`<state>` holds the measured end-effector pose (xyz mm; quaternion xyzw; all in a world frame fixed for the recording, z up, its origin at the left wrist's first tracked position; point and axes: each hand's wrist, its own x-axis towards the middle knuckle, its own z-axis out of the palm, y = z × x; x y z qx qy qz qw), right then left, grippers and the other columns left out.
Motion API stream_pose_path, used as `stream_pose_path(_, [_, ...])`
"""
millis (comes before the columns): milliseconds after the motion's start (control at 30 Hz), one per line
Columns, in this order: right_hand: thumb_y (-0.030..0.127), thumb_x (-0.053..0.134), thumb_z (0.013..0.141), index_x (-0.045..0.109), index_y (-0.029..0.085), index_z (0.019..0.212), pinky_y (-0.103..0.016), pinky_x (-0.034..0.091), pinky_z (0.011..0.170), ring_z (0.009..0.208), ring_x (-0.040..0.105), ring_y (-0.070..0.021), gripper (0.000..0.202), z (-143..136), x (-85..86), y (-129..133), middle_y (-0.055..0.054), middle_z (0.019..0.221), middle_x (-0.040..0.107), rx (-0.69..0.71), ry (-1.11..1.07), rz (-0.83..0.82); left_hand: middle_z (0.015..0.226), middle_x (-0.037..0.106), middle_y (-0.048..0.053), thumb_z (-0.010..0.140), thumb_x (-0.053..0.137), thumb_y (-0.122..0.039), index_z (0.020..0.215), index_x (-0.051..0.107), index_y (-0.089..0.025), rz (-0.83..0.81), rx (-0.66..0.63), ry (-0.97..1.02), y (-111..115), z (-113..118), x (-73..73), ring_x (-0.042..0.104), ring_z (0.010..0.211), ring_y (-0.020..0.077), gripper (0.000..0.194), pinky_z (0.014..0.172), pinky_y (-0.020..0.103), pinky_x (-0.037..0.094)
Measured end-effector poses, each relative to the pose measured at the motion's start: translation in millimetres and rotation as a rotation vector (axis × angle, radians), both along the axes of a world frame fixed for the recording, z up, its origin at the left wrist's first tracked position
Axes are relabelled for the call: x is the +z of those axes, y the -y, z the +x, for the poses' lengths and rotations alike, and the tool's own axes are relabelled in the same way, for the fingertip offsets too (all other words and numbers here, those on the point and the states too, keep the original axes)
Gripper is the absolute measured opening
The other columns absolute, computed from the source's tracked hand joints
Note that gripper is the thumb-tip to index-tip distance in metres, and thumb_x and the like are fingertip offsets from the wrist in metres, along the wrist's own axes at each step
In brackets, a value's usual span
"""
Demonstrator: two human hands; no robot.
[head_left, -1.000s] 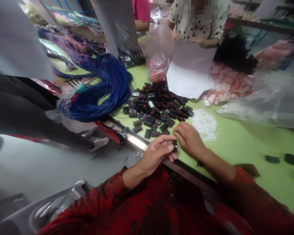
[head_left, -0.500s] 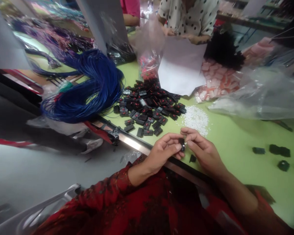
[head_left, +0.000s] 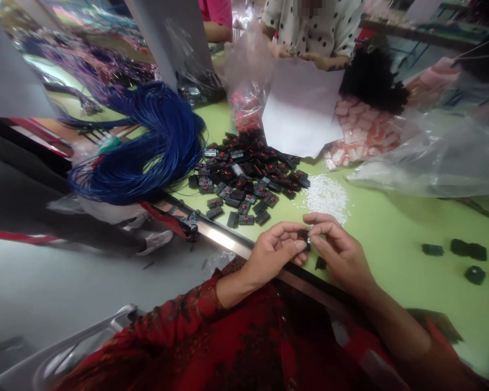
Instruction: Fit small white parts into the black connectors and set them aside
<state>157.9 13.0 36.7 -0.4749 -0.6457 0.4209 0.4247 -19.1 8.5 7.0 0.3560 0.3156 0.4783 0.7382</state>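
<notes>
My left hand (head_left: 275,251) is closed around a small black plastic connector housing (head_left: 303,237), thumb on its near side. Close against it, my right hand (head_left: 338,247) has its thumb and index finger pinched at a tiny white piece (head_left: 308,240) by the housing's face. The fingertips partly cover both parts. Under my hands on the green table lies another black piece (head_left: 320,263). Just beyond are a heap of black connector housings (head_left: 248,179), some with red parts, and a pile of tiny white pieces (head_left: 328,198).
A bundle of blue wires (head_left: 163,141) lies at left by the metal table edge (head_left: 220,236). Plastic bags (head_left: 432,157) and a white sheet (head_left: 301,114) are farther back. Several black parts (head_left: 468,250) sit at right. A co-worker in a dotted top (head_left: 309,32) works opposite.
My hands have shifted very slightly right with the connector housing, and the right fingertips now sit closer over its face. The rest of the table looks the same.
</notes>
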Motion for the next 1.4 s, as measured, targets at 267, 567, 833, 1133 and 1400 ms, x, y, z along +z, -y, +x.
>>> stream_pose_path(267, [0.035,0.078,0.087,0.067,0.023,0.091,-0.037,0.061,0.091,0.099,0.073,-0.0207,0.016,2.5,0.0,0.7,-0.007,0.110,0.075,-0.012,-0.246,-0.229,0.083,0.068,0.002,0.081,0.085,-0.038,0.114,0.068,-0.014,0.032,0.007,0.007,2.0,4.3,-1.5,0.068,0.065,0.0106,0.044,0.062,0.022,0.056])
stream_pose_path(567, [0.022,0.067,0.093,0.071,0.024,0.086,-0.036,0.057,0.078,0.085,0.070,-0.0201,0.008,-1.3,-2.1,4.3,-0.005,0.089,0.074,-0.139,0.111,0.195,0.079,0.068,0.002,0.087,0.078,-0.037,0.115,0.067,-0.015,0.174,0.119,-0.191,5.3,6.0,-2.7,0.066,0.071,0.0128,0.037,0.068,0.025,0.054])
stream_pose_path(833, [0.017,0.061,0.094,0.064,0.025,0.085,-0.038,0.053,0.074,0.078,0.068,-0.0202,0.012,-0.4,-0.6,8.7,-0.004,0.084,0.072,-0.166,0.401,0.420,0.077,0.068,0.001,0.088,0.077,-0.036,0.115,0.067,-0.017,0.164,0.138,-0.219,7.3,9.7,-7.6,0.066,0.071,0.0132,0.034,0.069,0.026,0.054])
stream_pose_path(1133, [0.017,0.060,0.094,0.062,0.025,0.085,-0.036,0.052,0.075,0.079,0.067,-0.0198,0.013,-2.6,1.8,9.0,-0.002,0.085,0.070,-0.195,0.379,0.422,0.084,0.068,0.001,0.081,0.085,-0.038,0.112,0.065,-0.014,-0.019,0.037,0.006,1.3,8.0,-2.3,0.070,0.069,0.0116,0.044,0.063,0.022,0.056])
stream_pose_path(1400, [0.019,0.063,0.091,0.065,0.026,0.088,-0.041,0.051,0.080,0.084,0.069,-0.0228,0.008,1.1,-5.9,9.4,-0.004,0.089,0.075,-0.143,0.487,0.513,0.076,0.068,0.001,0.082,0.084,-0.038,0.112,0.066,-0.014,0.064,0.072,-0.070,3.4,7.1,-1.5,0.067,0.067,0.0112,0.042,0.066,0.024,0.056])
